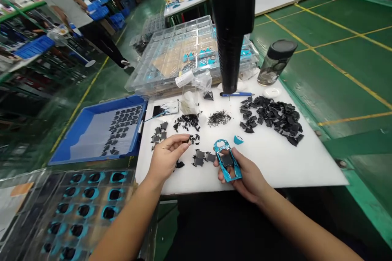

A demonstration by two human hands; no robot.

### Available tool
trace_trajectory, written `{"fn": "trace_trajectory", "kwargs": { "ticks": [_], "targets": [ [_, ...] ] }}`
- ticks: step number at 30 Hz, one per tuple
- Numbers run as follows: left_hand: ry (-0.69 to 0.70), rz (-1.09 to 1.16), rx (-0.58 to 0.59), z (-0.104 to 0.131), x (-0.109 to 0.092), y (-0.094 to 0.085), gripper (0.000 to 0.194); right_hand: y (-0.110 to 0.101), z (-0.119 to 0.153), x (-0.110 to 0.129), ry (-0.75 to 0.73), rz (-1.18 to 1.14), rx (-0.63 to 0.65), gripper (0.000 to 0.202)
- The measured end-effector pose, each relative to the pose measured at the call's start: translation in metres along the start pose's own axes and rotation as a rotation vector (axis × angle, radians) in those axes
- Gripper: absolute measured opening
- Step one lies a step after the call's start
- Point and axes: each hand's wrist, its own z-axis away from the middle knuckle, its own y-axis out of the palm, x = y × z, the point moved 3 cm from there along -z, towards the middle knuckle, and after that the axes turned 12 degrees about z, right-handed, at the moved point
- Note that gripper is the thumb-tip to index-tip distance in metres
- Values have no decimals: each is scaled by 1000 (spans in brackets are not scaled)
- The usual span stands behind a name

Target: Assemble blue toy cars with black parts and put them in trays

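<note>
My right hand (248,173) is wrapped round a blue toy car body (234,172), with a black piece (226,160) sitting in its middle opening. My left hand (167,157) is pinched at the fingertips beside a group of small black parts (196,139); what lies between the fingers, if anything, is too small to make out. Between the hands are several flat dark grey pieces (199,157). A small blue piece (238,140) rests on the white tabletop (288,167), just beyond the car body.
Heaps of black parts (275,116), black bits (187,121) and tiny screws (219,118) cover the tabletop. A black tool (231,28) hangs over it. Behind stand clear compartment trays (143,81) and a bottle (275,63); at left are a blue tray (82,122) and another compartment tray (102,191).
</note>
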Motion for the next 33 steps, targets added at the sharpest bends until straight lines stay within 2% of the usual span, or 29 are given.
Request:
{"fn": "trace_trajectory", "kwargs": {
  "ticks": [4,7,11,16,20,25,33],
  "targets": [
    [79,91,-23,3,-2,15,24,-1,-1,-2,-14,33,10,36],
    [70,126,-44,7,-5,20,27,0,1,-3,-18,53,8,38],
    [99,40,-50,15,-12,24,24,5,4,-1,-26,61,21,38],
    [302,-160,21,26,-24,34,12,11,7,-2,0,73,52,40],
    [464,-286,101,32,-32,46,19,12,8,-7,-3,95,96,44],
    [777,-467,301,33,-36,60,27,15,11,-11,-33,108,128,46],
    [775,-541,337,28,-38,62,20,16,14,-11,-55,160,123,46]
  ]
}}
